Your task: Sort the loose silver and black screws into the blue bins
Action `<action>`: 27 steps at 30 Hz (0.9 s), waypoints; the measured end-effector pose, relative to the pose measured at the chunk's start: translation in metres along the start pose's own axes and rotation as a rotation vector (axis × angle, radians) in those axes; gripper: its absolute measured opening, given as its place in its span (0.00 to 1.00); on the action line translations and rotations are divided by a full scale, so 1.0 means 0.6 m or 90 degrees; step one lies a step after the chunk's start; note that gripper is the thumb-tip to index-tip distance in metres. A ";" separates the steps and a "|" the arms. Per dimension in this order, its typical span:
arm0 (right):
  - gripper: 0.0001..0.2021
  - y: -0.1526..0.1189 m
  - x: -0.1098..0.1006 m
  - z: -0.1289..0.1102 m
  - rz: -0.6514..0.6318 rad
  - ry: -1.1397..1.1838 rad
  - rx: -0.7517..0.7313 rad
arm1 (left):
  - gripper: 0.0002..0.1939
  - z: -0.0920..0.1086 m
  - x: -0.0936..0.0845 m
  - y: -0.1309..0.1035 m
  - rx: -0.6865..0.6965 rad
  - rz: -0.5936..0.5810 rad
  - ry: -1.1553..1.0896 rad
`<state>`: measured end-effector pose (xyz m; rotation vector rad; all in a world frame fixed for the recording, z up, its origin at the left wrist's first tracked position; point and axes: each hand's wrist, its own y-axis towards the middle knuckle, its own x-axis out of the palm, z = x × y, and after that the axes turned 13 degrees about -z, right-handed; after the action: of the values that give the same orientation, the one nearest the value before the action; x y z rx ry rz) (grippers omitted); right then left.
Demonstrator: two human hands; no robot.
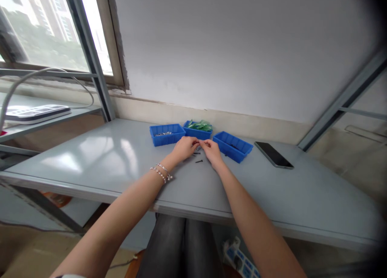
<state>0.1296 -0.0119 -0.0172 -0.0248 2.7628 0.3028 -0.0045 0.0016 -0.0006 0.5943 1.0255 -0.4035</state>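
My left hand (pixel 185 147) and my right hand (pixel 211 150) meet fingertip to fingertip over the grey table, just in front of the blue bins. Both are closed in a pinch; whatever sits between the fingers is too small to name. Below them a dark screw (pixel 198 161) lies on the tabletop, with another dark screw (pixel 196 153) close under the fingers. Behind my left hand stands a blue bin (pixel 167 140) with shiny metal pieces. A middle blue bin (pixel 198 133) holds green plastic packets. To the right, another blue bin (pixel 232 151) contains dark small parts.
A black-screened phone (pixel 273 154) lies on the table (pixel 121 185) at the right. The wall rises directly behind the bins. Grey metal posts (pixel 90 56) stand at both sides. On the left shelf rests a flat white-and-black device (pixel 38 113) near a pale cable (pixel 18 82).
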 end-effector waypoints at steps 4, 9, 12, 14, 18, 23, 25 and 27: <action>0.14 0.000 -0.001 0.002 0.003 0.009 -0.018 | 0.12 0.003 -0.002 0.000 0.003 0.003 -0.002; 0.17 0.000 -0.002 0.007 -0.002 0.023 -0.022 | 0.11 0.002 0.000 0.001 0.017 0.019 -0.001; 0.15 0.001 -0.002 0.009 -0.003 0.041 -0.014 | 0.11 0.003 0.001 0.000 0.017 0.030 -0.015; 0.15 0.002 -0.002 0.009 0.002 0.058 -0.008 | 0.11 0.005 0.000 -0.001 0.013 0.042 -0.035; 0.15 0.002 -0.001 0.008 0.018 0.089 -0.008 | 0.13 0.009 -0.001 -0.002 0.011 0.053 -0.045; 0.15 0.001 -0.001 0.006 0.007 0.078 -0.010 | 0.16 0.008 -0.001 -0.001 -0.001 0.060 -0.033; 0.15 0.000 -0.001 0.005 0.002 0.084 -0.010 | 0.16 0.007 -0.001 0.000 -0.004 0.067 -0.036; 0.15 0.000 -0.001 0.004 0.005 0.098 -0.010 | 0.15 0.006 0.000 0.000 0.001 0.073 -0.048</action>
<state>0.1309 -0.0111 -0.0193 -0.0431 2.9141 0.3371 -0.0018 -0.0006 0.0010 0.6322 0.9143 -0.3228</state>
